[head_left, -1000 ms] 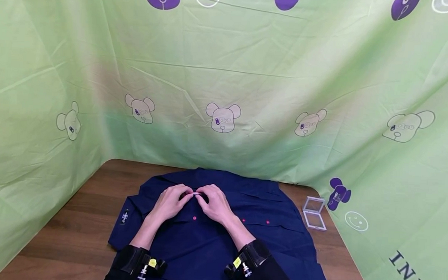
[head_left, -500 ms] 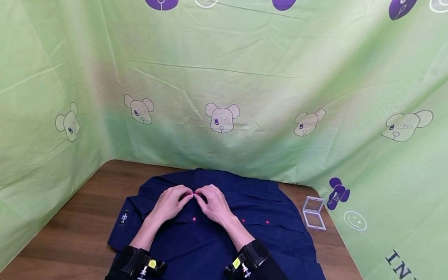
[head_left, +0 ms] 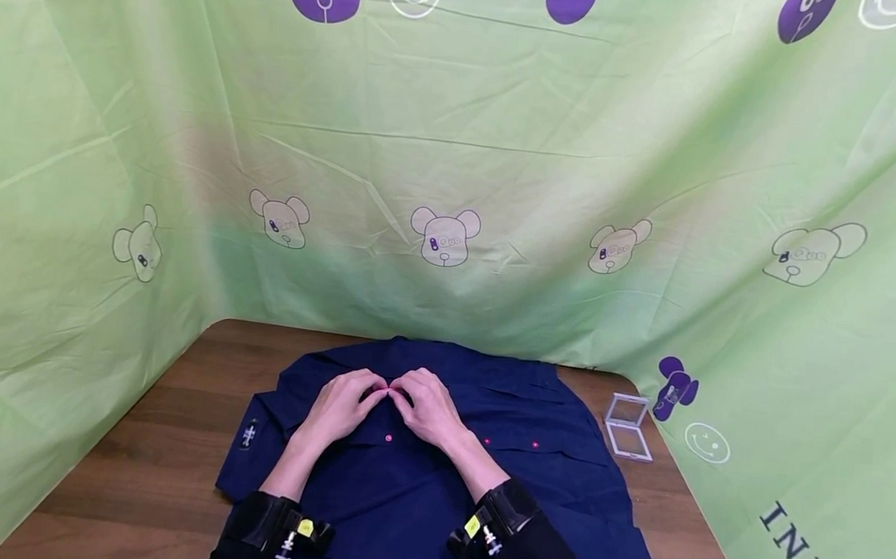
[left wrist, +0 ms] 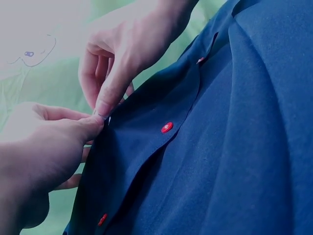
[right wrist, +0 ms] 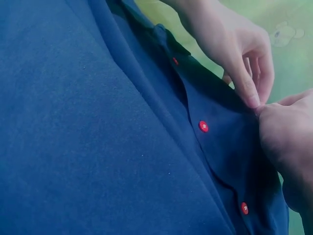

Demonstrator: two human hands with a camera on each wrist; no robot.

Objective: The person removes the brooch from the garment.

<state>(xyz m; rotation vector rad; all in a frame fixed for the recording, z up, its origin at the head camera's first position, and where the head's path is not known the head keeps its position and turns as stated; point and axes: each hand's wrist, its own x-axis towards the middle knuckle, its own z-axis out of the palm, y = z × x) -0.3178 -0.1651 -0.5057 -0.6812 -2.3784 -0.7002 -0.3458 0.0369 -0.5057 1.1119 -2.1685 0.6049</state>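
A navy button-up shirt [head_left: 408, 495] lies spread over the table, with red buttons along its front placket. One red button [left wrist: 167, 128] sits close to the fingers in the left wrist view. My left hand [head_left: 341, 404] pinches the cloth at the far edge of the raised fold between thumb and index finger. Meeting it fingertip to fingertip, my right hand [head_left: 431, 408] pinches the same spot. A tiny pale sliver [left wrist: 108, 119] shows by the fingertips; I cannot tell what it is. Several other fingers are curled behind and partly hidden.
An open clear case [head_left: 625, 424] stands at the right of the brown wooden table [head_left: 133, 432]. A silvery mark [head_left: 249, 434] shows on the shirt's left part. Green printed cloth [head_left: 446, 313] hangs behind and along both sides.
The pale thing between the fingertips shows less now and looks pinker than a second ago. Both hands stay in nearly the same place, as does the shirt.
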